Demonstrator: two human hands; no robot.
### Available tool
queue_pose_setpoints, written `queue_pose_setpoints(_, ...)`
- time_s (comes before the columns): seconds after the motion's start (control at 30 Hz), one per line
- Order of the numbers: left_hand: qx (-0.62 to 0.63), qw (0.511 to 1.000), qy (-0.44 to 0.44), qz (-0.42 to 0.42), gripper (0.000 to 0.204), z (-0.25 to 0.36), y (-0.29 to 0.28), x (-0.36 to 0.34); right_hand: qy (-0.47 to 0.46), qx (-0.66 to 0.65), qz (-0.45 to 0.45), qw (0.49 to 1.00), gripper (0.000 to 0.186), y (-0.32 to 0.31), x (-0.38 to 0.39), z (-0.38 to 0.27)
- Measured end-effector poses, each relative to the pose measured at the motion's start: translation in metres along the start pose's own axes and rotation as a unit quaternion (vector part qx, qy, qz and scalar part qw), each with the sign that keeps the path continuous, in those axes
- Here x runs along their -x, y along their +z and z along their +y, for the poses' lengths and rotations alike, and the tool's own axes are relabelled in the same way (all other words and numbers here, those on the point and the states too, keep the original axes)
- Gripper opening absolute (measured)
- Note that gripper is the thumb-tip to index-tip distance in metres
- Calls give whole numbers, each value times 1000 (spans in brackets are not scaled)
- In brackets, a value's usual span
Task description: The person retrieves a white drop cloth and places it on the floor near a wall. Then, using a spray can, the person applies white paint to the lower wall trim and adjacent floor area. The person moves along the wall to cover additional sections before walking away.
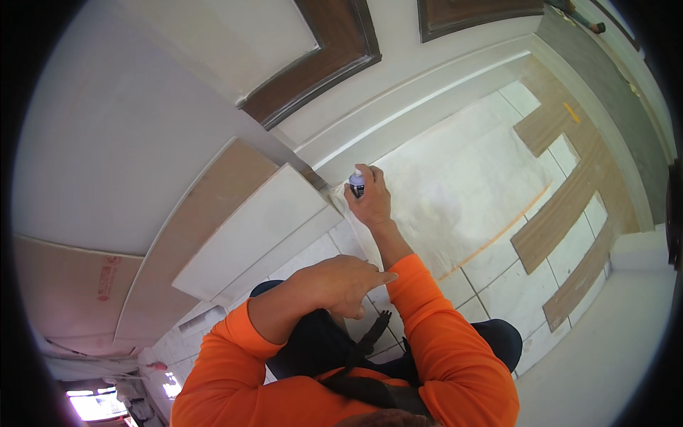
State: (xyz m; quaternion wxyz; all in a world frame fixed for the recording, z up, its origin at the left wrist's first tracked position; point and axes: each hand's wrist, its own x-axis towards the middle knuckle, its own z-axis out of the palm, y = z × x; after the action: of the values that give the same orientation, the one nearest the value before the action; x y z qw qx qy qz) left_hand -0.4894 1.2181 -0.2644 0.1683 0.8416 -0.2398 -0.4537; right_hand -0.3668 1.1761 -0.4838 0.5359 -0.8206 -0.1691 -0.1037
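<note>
My right hand (pixel 372 198) is wrapped round a small can (pixel 357 186) with a white top and a dark blue label. It holds the can over the corner of a white sheet (pixel 455 178) spread on the floor, close to the wall's base. Nearer to me, my left hand (pixel 338 283) is held across my body with nothing in it. Its index finger points toward my right sleeve, and the other fingers are partly bent. That fingertip overlaps the orange cuff; whether it touches I cannot tell.
Wood-look planks (pixel 569 206) lie stepped over white floor tiles (pixel 491 285) at right. An orange strip (pixel 491 242) runs along the sheet's edge. Boards, one white (pixel 249 228) and one brown (pixel 192 220), lean on the left wall. A dark-framed panel (pixel 320 64) is on the far wall.
</note>
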Motion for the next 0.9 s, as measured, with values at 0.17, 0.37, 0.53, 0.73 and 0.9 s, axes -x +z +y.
queue_pose_setpoints(0.17,-1,1000,-6,7,88,1,-2,5,29,19,97,995,57,-15,-17,19)
queue_pose_setpoints(0.37,6,1000,-12,-2,89,6,-7,7,54,31,157,986,57,-38,-30,28)
queue_pose_setpoints(0.53,2,1000,-2,4,89,8,-6,5,-19,10,97,995,55,-21,-18,16)
queue_pose_setpoints(0.73,5,1000,-16,-15,90,9,-8,7,-51,-30,5,998,56,8,8,-8)
queue_pose_setpoints(0.9,-1,1000,-2,-7,89,5,-4,7,-49,-14,25,998,57,5,0,-3)
